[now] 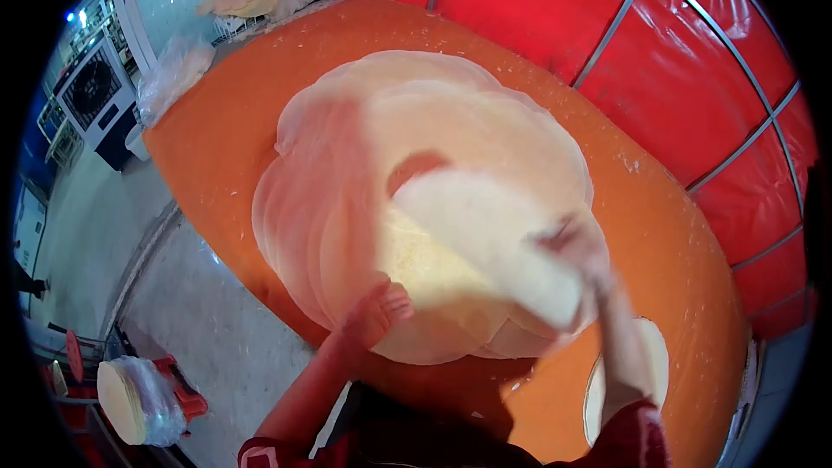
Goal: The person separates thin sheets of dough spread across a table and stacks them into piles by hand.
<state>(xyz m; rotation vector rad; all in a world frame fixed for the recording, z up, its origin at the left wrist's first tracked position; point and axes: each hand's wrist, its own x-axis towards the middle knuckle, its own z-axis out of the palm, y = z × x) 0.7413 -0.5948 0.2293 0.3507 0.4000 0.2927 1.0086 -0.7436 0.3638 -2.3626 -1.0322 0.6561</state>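
Cream-coloured and blurred, the sheet (490, 234) slants above the middle of the overlapping rounds (468, 134), one end apparently gripped in your right hand (579, 251). Your left hand (379, 308) is at their near side, fingers curled; whether they pinch anything, I can't tell. Many rounds already lie spread on the orange table (676, 243); yours isn't flat yet. A pale disc (657, 351) lies by your right forearm; the number left is unclear.

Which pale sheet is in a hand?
The blurred white sheet gripped by the right hand; the overlapping sheets below it lie flat on the orange table.
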